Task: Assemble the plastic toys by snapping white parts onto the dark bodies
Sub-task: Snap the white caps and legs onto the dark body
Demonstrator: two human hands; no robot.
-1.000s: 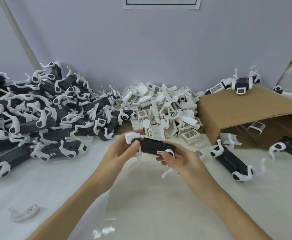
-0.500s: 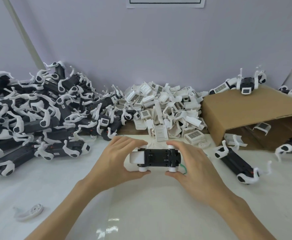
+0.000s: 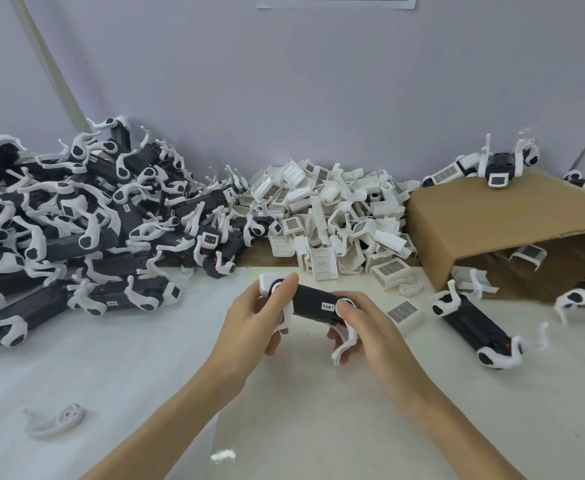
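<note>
I hold one dark toy body (image 3: 313, 304) with a small white label above the middle of the white table (image 3: 145, 382). My left hand (image 3: 261, 318) grips its left end, where a white block part (image 3: 266, 283) sits. Its right end is gripped by my right hand (image 3: 363, 329), and a white curved leg (image 3: 344, 344) hangs down between those fingers. A heap of loose white parts (image 3: 329, 213) lies just behind the hands.
A big pile of dark bodies with white legs (image 3: 76, 216) fills the left. A tipped cardboard box (image 3: 505, 223) stands at the right, a toy (image 3: 498, 166) on top. Another dark toy (image 3: 474, 327) lies right of my hands. One loose white leg (image 3: 55, 419) lies front left.
The toy has been turned in my hands: half a second ago it faced me squarely, now its labelled side shows and it slopes down to the right. Both hands kept hold.
</note>
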